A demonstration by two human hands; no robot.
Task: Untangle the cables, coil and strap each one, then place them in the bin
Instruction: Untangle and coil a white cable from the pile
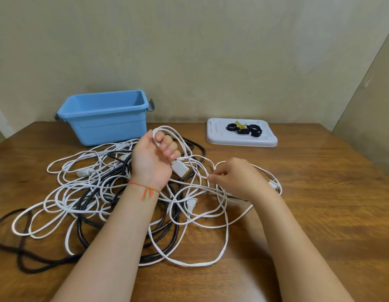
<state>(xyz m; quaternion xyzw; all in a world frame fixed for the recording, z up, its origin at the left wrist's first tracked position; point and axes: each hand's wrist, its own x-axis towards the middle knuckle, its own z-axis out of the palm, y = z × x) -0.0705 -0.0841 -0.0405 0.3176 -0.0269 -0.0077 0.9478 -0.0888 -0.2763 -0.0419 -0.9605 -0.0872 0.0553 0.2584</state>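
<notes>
A tangle of white cables [84, 192] and black cables [88, 219] is spread over the wooden table [320, 203]. My left hand [155, 159] is raised above the pile and grips a loop of white cable, with its white plug end [180, 168] sticking out below the fist. My right hand [235, 177] is to the right, low over the table, pinching a strand of white cable [207, 177] between thumb and fingertips. An empty blue bin [106, 118] stands at the back left. Black straps [245, 129] lie at the back right.
The straps, along with a yellow piece, lie on a white lid or tray [217, 136]. A beige wall rises right behind the table, and a panel closes the right side. Bare wood shows at the right and front of the table.
</notes>
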